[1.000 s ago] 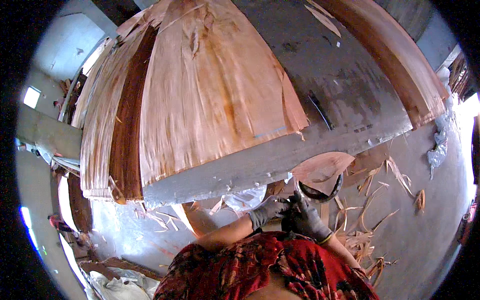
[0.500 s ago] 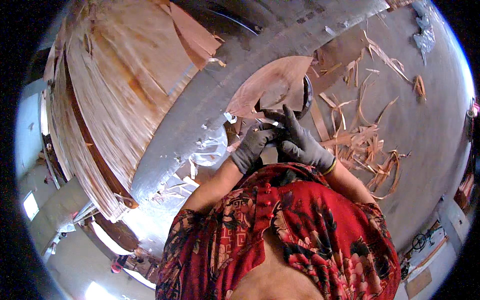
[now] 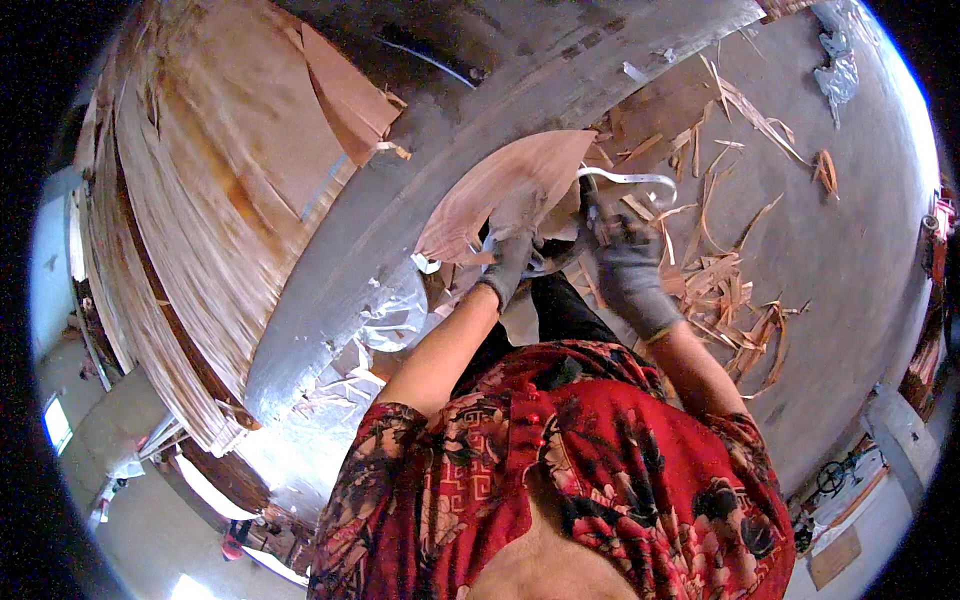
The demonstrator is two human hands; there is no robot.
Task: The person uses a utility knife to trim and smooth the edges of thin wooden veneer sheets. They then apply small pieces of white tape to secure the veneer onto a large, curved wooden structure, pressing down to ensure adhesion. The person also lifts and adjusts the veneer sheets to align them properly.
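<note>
My left hand point(image 3: 510, 262), in a grey glove, reaches over the near part of a curved sheet of reddish wood veneer point(image 3: 470, 200). Its fingers are smeared by motion, so their grip cannot be made out. My right hand point(image 3: 627, 255), also gloved, is to the right of the sheet with its fingers drawn together. A white strip of tape point(image 3: 630, 178) trails to the right from its fingertips in a curl. Between the hands a dark round rim point(image 3: 550, 262) shows in part under the veneer.
A large stack of wood veneer sheets point(image 3: 220, 170) stands at the left. Torn veneer strips point(image 3: 730, 310) litter the grey surface at the right. Clear plastic point(image 3: 395, 315) lies left of my left arm, and more plastic film point(image 3: 838, 65) lies far right.
My hands, together before, are now apart: the left moved up over the veneer, the right out to the right. The white tape strip now extends from the right fingertips.
</note>
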